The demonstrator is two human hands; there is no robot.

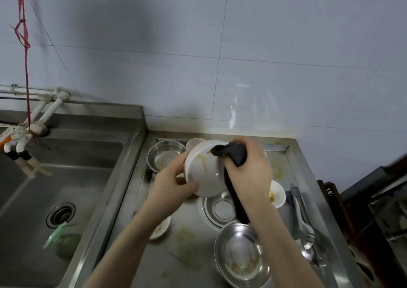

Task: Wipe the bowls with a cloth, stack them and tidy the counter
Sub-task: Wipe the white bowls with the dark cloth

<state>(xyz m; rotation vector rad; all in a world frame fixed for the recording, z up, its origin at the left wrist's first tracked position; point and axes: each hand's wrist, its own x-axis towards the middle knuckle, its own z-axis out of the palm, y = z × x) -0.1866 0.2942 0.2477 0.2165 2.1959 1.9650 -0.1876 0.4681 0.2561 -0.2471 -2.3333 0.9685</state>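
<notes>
Left hand (170, 185) grips white bowl (203, 173) | right hand (248, 169) presses cloth (233, 153) inside

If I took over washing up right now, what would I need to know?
Left hand holds the white bowl tilted above the counter. Right hand grips the dark cloth against the bowl's rim; yellow smears remain inside. Nothing looks stacked yet. Left: two steel bowls, other dirty white bowls, the cutlery, counter stains.
</notes>
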